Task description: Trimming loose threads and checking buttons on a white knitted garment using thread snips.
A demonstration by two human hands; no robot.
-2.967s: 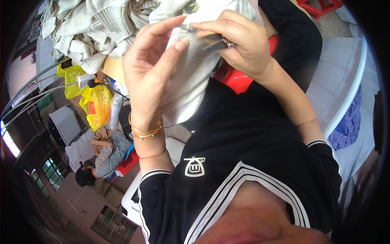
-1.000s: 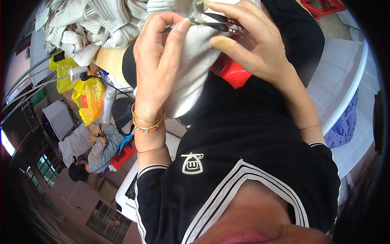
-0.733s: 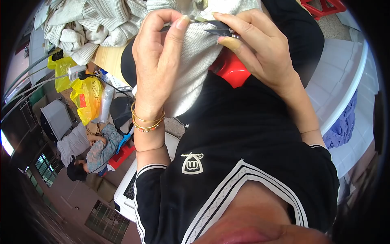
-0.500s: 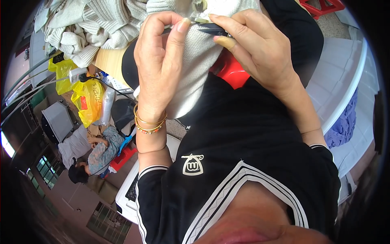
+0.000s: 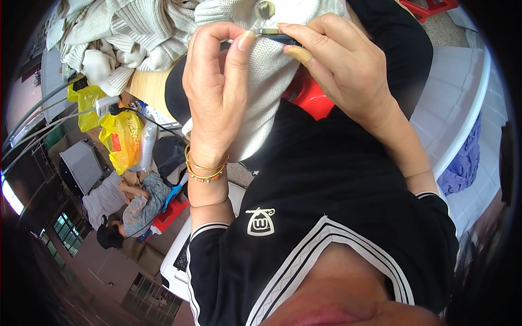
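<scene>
A cream knitted garment (image 5: 261, 92) lies across my lap, with a round button (image 5: 265, 8) near its upper edge. My left hand (image 5: 215, 89), with gold and beaded bangles at the wrist, pinches the knit from the left. My right hand (image 5: 337, 62) is closed on a small dark metal tool (image 5: 274, 36), whose tip meets the fabric right by my left thumb and forefinger. What kind of tool it is cannot be made out. A red object (image 5: 310, 98) shows beneath the garment, between my hands.
A heap of cream knitwear (image 5: 125, 38) lies on a wooden surface at the upper left. Yellow plastic bags (image 5: 122, 138) sit below it. Another person (image 5: 133, 209) is seated far below at the left. A white table (image 5: 462, 108) and blue cloth (image 5: 462, 163) are at the right.
Both hands have stayed together on the knit, shifting slightly. The tool in my right hand has worked along the fabric edge toward my left fingers.
</scene>
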